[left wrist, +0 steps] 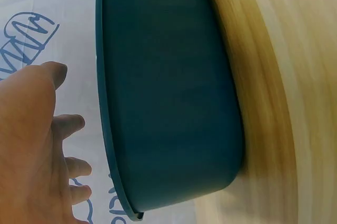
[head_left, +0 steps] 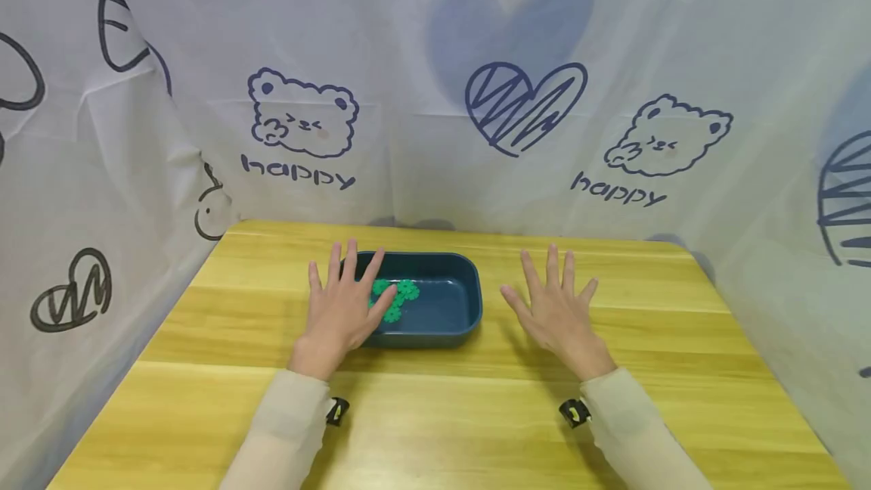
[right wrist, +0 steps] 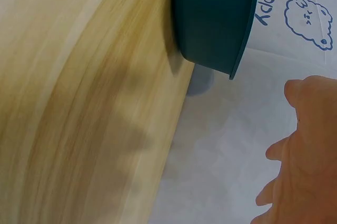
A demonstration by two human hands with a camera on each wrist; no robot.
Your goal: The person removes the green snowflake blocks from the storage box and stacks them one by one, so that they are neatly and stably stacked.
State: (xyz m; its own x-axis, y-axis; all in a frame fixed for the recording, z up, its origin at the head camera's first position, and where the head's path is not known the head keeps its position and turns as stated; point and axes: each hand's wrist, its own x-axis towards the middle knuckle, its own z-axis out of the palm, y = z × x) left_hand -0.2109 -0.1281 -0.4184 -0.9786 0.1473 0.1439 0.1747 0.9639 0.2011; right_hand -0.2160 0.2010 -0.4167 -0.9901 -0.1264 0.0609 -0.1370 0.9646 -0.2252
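Note:
A dark teal rectangular bin [head_left: 435, 340] stands toward the back of the wooden table. Inside it, at its left end, lie several green flower-shaped plastic pieces [head_left: 407, 290], partly hidden by my left hand [head_left: 340, 314]. That hand is spread palm down over the bin's left end with nothing in its grasp. In the left wrist view its fingers show above the rim of the bin [left wrist: 168, 103]. My right hand [head_left: 559, 317] is spread in the same way, over the table to the right of the bin, and holds nothing. The right wrist view shows it apart from the bin [right wrist: 213, 19].
The yellow wood-grain table [head_left: 435, 422] ends at a white cloth [head_left: 422, 165] printed with bears and hearts, which hangs behind it and at both sides. A dark strap piece [head_left: 336, 410] sits at the left wrist, another [head_left: 574, 413] at the right.

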